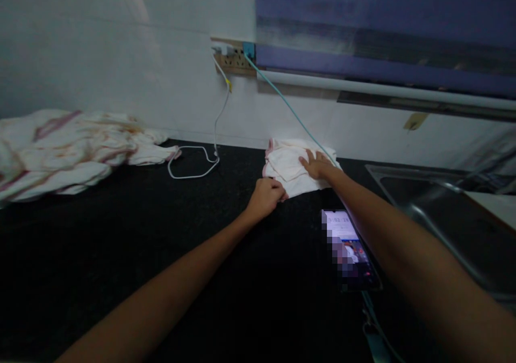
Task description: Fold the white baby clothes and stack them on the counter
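One head view looks forward and down, close over the dark counter point(121, 255)

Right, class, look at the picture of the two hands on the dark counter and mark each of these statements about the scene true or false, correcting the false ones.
1. The right hand lies flat on top of the folded cloth. True.
2. The left hand holds the phone. False: it is curled at the near left edge of the folded cloth; the phone lies on the counter with its screen lit.
3. A heap of unfolded cloth lies at the far left. True.
4. The sink is left of the hands. False: it is to their right.
5. A white cable hangs from the wall socket onto the counter. True.
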The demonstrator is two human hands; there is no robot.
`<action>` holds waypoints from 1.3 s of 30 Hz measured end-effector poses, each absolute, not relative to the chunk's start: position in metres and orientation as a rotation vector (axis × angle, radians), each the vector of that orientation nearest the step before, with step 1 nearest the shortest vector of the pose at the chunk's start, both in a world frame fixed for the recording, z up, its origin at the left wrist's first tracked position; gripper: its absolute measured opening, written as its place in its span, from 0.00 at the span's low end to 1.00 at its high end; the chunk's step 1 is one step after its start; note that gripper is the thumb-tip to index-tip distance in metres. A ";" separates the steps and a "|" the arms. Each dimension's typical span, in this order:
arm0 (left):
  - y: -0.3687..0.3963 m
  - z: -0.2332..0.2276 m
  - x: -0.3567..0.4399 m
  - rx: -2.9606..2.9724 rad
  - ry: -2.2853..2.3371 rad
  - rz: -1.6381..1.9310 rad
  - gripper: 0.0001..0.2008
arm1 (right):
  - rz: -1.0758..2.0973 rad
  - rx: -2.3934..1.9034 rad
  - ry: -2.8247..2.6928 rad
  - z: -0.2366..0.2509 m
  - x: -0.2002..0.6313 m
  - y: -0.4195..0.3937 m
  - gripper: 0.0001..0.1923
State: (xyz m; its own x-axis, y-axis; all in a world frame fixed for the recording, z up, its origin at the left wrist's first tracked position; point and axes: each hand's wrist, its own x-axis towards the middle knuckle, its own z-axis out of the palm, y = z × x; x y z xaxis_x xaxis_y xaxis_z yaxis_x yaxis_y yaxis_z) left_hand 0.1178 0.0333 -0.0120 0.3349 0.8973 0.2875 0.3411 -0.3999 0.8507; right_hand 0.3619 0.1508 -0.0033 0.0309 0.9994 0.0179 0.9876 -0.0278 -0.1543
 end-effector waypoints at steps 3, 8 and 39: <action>0.022 -0.013 0.104 1.716 1.036 1.049 0.13 | 0.126 -2.169 -2.092 -0.003 0.361 0.148 0.47; 0.019 -0.015 0.104 1.532 1.066 1.207 0.19 | 0.091 -2.210 -2.081 0.010 0.352 0.134 0.43; 0.036 -0.017 0.074 1.330 0.857 1.311 0.21 | 0.944 -1.138 -1.192 -0.017 0.174 0.006 0.30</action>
